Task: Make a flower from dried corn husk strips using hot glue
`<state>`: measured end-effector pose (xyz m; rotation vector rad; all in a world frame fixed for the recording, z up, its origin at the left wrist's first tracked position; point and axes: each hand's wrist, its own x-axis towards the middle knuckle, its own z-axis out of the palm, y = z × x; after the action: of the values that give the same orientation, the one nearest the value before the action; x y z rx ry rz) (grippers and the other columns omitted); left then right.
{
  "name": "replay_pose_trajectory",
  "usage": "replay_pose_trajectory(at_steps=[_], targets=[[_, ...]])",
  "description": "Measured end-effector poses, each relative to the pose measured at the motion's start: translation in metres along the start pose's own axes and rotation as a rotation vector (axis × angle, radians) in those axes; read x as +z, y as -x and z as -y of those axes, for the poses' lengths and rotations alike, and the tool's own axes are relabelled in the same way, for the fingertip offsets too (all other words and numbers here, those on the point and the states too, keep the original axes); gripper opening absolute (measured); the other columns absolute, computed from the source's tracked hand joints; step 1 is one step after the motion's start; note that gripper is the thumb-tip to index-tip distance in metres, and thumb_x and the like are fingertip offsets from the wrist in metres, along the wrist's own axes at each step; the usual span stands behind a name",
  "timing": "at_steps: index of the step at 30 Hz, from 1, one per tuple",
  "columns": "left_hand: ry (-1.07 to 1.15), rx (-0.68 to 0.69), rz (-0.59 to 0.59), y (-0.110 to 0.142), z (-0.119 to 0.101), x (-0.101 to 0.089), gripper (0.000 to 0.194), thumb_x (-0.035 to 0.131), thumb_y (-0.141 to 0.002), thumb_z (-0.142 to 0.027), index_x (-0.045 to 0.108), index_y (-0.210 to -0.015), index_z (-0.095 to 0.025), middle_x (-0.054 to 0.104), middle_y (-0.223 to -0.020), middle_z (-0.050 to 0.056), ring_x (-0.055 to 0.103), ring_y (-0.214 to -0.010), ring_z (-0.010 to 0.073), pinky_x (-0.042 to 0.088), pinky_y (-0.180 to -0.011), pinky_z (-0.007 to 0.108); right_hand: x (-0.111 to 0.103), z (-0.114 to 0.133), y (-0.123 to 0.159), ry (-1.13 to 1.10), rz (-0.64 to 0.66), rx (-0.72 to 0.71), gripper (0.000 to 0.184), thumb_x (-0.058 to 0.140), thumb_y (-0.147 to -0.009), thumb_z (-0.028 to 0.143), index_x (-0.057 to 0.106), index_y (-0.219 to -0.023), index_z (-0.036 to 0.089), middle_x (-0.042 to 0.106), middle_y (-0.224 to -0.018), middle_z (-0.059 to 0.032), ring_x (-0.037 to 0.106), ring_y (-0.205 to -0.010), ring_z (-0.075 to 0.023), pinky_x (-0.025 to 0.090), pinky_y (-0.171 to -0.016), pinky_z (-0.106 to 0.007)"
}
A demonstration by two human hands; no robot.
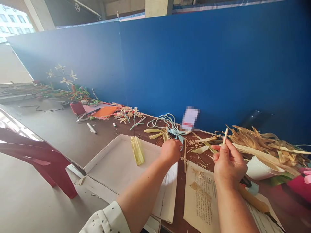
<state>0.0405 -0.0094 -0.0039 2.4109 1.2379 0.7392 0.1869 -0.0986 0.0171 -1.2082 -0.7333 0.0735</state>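
Observation:
My right hand (229,163) is raised at the right, thumb and fingers closed on a short pale stick (225,136) that points up. My left hand (172,151) reaches down over the far right corner of a shallow white cardboard box (109,165). Its fingers are curled and mostly hidden; what they hold, if anything, I cannot make out. Right beside its knuckles lies a light blue ribbon (179,134), with pale green corn husk pieces (155,135) just left. Inside the box rests a flat yellow-green husk (137,150).
Dried husks (255,142) are heaped at the right behind a white cup (263,168). A wooden-handled tool (255,199) and a printed sheet (200,195) lie near my right forearm. Farther left are scissors (84,117) and orange paper (105,112). A blue partition (194,64) stands behind the table.

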Motion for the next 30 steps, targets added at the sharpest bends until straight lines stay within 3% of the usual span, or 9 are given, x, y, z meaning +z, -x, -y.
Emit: replay_pose_trajectory(at_steps=[5,10,18,26,30], targets=[[-0.137,0.156,0.143,0.003,-0.003,0.002,0.023,0.05,-0.079,-0.021,0.072,-0.087,-0.024,0.068,-0.091,0.005,0.059,-0.088,0.0226,0.044,-0.08,0.034,0.002,-0.002,0.001,-0.007,0.032,0.001,0.047,0.061,-0.082,0.047,0.064,-0.121,0.02,0.066,-0.073,-0.004,0.044,-0.044,-0.0064,0.034,-0.041,-0.021],[-0.231,0.105,0.201,0.006,-0.008,0.002,0.021,0.057,-0.078,-0.034,0.073,-0.086,-0.022,0.066,-0.095,0.009,0.057,-0.095,0.0274,0.045,-0.08,0.037,0.004,-0.003,0.002,-0.024,0.052,0.007,0.045,0.062,-0.082,0.044,0.065,-0.12,0.019,0.067,-0.073,-0.0043,0.043,-0.044,-0.0058,0.036,-0.043,-0.022],[-0.255,0.091,0.259,0.005,-0.01,0.004,0.023,0.053,-0.078,-0.027,0.072,-0.089,-0.02,0.067,-0.098,0.011,0.058,-0.096,0.0269,0.046,-0.081,0.036,0.003,-0.006,0.001,-0.032,0.05,0.016,0.045,0.063,-0.081,0.044,0.065,-0.119,0.018,0.067,-0.072,-0.0042,0.044,-0.045,-0.0066,0.035,-0.044,-0.022],[-0.076,0.026,0.168,0.002,-0.005,0.008,0.021,0.053,-0.073,-0.019,0.073,-0.077,-0.022,0.069,-0.089,0.006,0.059,-0.088,0.0225,0.045,-0.076,0.031,0.004,-0.006,0.002,-0.054,0.047,0.021,0.045,0.064,-0.08,0.045,0.066,-0.116,0.019,0.067,-0.072,-0.004,0.043,-0.044,-0.0065,0.034,-0.043,-0.022],[0.261,-0.172,0.126,-0.004,-0.002,0.009,0.015,0.059,-0.073,-0.028,0.073,-0.077,-0.023,0.068,-0.078,0.003,0.057,-0.074,0.0159,0.042,-0.065,0.025,0.003,-0.007,0.001,-0.031,0.081,0.04,0.045,0.063,-0.081,0.047,0.066,-0.117,0.02,0.067,-0.076,-0.0048,0.041,-0.043,-0.0063,0.032,-0.04,-0.021]])
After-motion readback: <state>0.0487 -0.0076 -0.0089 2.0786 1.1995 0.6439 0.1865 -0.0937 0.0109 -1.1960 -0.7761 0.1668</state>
